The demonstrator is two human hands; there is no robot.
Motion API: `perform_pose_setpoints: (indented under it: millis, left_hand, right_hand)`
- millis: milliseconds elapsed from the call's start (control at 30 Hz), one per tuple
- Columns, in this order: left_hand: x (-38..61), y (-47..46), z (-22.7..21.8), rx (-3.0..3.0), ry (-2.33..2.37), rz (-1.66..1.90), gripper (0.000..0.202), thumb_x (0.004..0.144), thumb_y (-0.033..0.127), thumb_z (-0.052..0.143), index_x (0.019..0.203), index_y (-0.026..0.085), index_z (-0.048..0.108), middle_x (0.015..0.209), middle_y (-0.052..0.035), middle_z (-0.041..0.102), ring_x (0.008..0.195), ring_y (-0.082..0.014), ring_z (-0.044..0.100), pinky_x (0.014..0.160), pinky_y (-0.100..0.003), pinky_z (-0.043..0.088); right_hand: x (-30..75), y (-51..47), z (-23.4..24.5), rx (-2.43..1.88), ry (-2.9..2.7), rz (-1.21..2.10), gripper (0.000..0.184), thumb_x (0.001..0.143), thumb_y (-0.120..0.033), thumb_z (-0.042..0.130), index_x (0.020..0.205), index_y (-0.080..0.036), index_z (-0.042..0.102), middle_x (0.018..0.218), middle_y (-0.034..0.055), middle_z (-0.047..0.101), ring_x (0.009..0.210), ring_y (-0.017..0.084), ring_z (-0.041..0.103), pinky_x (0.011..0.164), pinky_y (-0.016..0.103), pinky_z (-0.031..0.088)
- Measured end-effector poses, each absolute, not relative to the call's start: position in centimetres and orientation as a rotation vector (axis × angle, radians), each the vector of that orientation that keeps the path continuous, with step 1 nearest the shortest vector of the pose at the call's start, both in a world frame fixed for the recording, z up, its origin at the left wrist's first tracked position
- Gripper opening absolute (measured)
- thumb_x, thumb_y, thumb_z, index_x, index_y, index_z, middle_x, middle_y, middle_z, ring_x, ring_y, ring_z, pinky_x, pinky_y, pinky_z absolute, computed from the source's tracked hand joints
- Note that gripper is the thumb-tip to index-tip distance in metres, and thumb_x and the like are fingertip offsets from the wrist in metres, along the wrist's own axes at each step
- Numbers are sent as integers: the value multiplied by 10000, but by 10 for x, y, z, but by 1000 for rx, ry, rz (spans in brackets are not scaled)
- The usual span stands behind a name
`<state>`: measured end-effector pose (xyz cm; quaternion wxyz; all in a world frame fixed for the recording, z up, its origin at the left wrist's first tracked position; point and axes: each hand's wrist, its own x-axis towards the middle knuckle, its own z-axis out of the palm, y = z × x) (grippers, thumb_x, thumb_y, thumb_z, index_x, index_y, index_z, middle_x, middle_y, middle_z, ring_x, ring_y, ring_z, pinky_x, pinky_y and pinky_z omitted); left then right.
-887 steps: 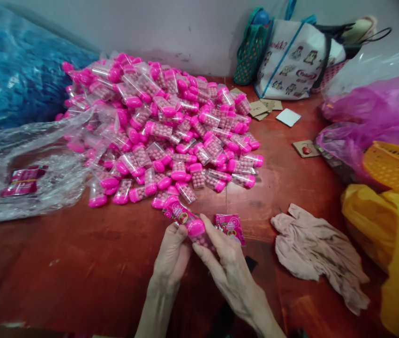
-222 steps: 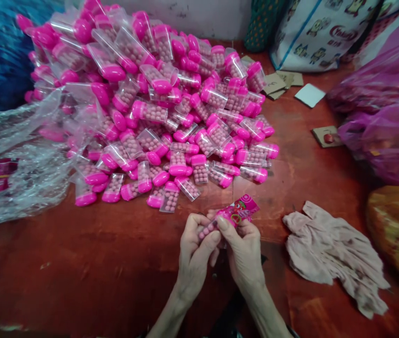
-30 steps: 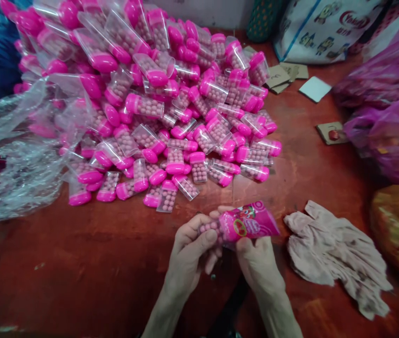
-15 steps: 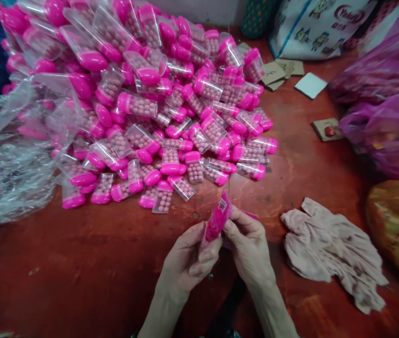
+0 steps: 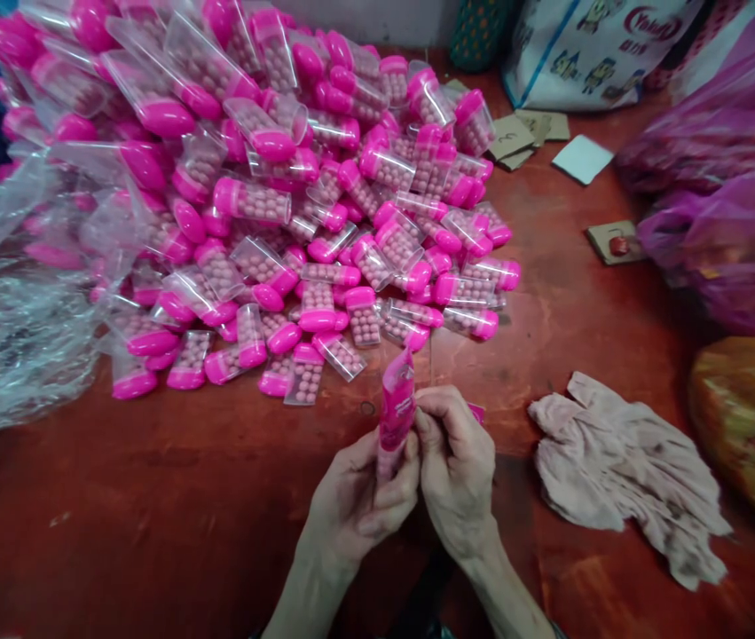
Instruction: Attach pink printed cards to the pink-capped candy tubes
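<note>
My left hand grips a small clear candy container with a pink printed sleeve standing upright over it. My right hand pinches the sleeve's side, thumb and fingers pressed on it. Both hands meet near the table's front edge, over the red wooden table. Just beyond them lies a large heap of clear candy containers with pink caps, filled with pink balls.
A crumpled beige cloth lies right of my hands. Clear plastic wrap sits at the left. Pink plastic bags, a yellow bag, a printed tote and cardboard scraps lie at right and back.
The sleeve turned from lying sideways to standing upright over the container. My hands drew closer together and shifted slightly toward me.
</note>
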<state>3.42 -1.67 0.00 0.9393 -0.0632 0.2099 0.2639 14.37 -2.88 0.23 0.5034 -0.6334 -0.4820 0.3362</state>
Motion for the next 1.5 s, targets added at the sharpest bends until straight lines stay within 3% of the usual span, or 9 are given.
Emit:
perform_pose_setpoints:
  millis: [133, 300, 400, 500, 700, 800, 933, 1233, 1500]
  left_hand:
    - [33, -15, -1, -73, 456, 545, 326, 890, 242, 287, 754, 106, 550, 484, -5, 459, 287, -25, 299, 244, -102, 153]
    - [36, -18, 2, -85, 475, 544, 303, 887, 242, 299, 693, 133, 506, 455, 16, 430, 264, -19, 274, 242, -99, 126]
    - [40, -21, 6, -17, 570, 522, 249, 864, 247, 360, 691, 136, 500, 461, 4, 464, 270, -27, 321, 256, -107, 171]
    - [39, -22, 10, 17, 611, 474, 207, 830, 264, 427, 687, 133, 501, 476, 6, 469, 275, -25, 337, 266, -110, 183]
    - [35, -21, 11, -108, 600, 444, 262, 798, 215, 455, 546, 145, 436, 420, 23, 431, 256, -19, 269, 236, -111, 106]
    - [42, -22, 13, 18, 758, 617, 254, 805, 245, 491, 575, 138, 482, 462, 8, 490, 335, -62, 424, 280, -129, 252]
    - [51, -23, 17, 204, 857, 792, 189, 821, 296, 524, 834, 117, 585, 601, -8, 565, 500, -99, 528, 442, -187, 400]
    - [43, -21, 20, 358, 950, 735, 220, 819, 330, 516, 863, 120, 565, 573, -19, 568, 392, -74, 438, 349, -171, 267]
    - [41, -21, 17, 390, 916, 744, 212, 849, 325, 468, 773, 134, 524, 560, 5, 523, 392, -65, 410, 352, -176, 254]
  right_hand:
    - [141, -29, 4, -1520, -1101, 855, 158, 877, -149, 417, 794, -189, 546, 754, 3, 533, 683, 121, 532, 650, 247, 413]
    - [140, -29, 6, -1386, -814, 1282, 207, 886, -298, 440, 1066, -249, 529, 710, -25, 553, 582, 106, 520, 554, 216, 435]
    - [143, -29, 7, -1335, -728, 1397, 174, 861, -319, 494, 979, -237, 593, 594, -51, 517, 478, 83, 472, 469, 187, 402]
    - [146, -29, 9, -1301, -709, 1352, 156, 847, -318, 522, 898, -217, 630, 712, -15, 593, 555, 87, 523, 523, 186, 430]
    - [138, -31, 16, -1189, -756, 1432, 292, 794, -395, 580, 1032, -226, 601, 808, 10, 626, 656, 126, 576, 593, 227, 474]
    - [134, -30, 16, -1311, -651, 1386, 217, 758, -351, 637, 923, -211, 623, 717, -11, 616, 576, 110, 553, 520, 211, 462]
    - [136, -30, 12, -1528, -676, 1148, 215, 747, -351, 646, 896, -197, 637, 727, 10, 605, 581, 126, 550, 460, 212, 445]
    - [145, -31, 9, -1404, -598, 1266, 333, 888, -416, 415, 996, -202, 646, 815, 37, 670, 755, 166, 632, 718, 302, 511]
    - [143, -35, 9, -1586, -861, 975, 149, 813, -249, 585, 904, -250, 703, 779, 0, 685, 669, 144, 627, 625, 252, 504]
